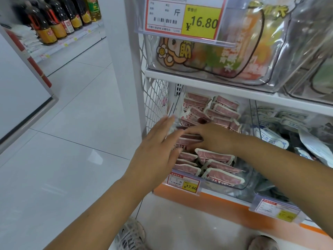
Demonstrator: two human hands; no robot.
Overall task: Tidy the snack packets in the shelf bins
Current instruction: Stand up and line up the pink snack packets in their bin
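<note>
Reaching into clear plastic shelf bin (249, 179), centre-right of frame, full of pink-and-white snack packets (216, 156). Left hand (158, 147): fingers straight, slightly spread, touching packets' left side. Right hand (212, 138) lies across packets; whether fingers pinch any, cannot tell.

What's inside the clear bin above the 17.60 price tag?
Pink-and-white packets fill the clear bin, stacked in rows. The left hand and right hand cover part of the pile, so packets beneath them and the bin's floor are hidden.
</note>
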